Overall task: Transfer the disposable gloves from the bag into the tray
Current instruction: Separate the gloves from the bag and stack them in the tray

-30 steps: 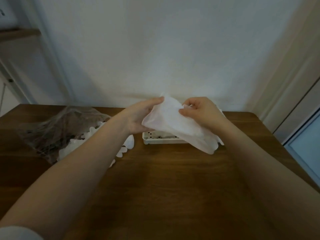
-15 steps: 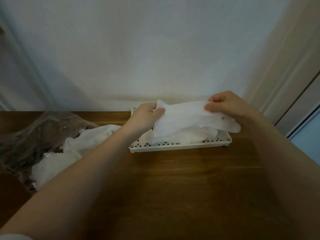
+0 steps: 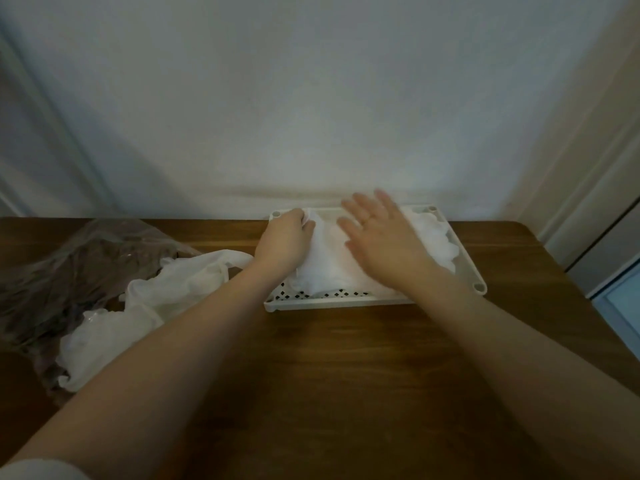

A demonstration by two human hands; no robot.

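Placing step: glove [image 3: 329, 261] laid in tray [image 3: 467, 268].
Our left hand [image 3: 284, 244] pinches it, right hand [image 3: 381, 240] spread flat; next, we fetch more from the bag [image 3: 69, 265].

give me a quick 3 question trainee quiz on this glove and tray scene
1. True or false: the right hand lies flat with straight fingers over the gloves in the tray.
2. What does the left hand grip?
A. the bag
B. a glove in the tray
C. the tray rim
3. Fill in: loose gloves spill from the clear bag on the tray's ____ side.

Key: 1 true; 2 B; 3 left
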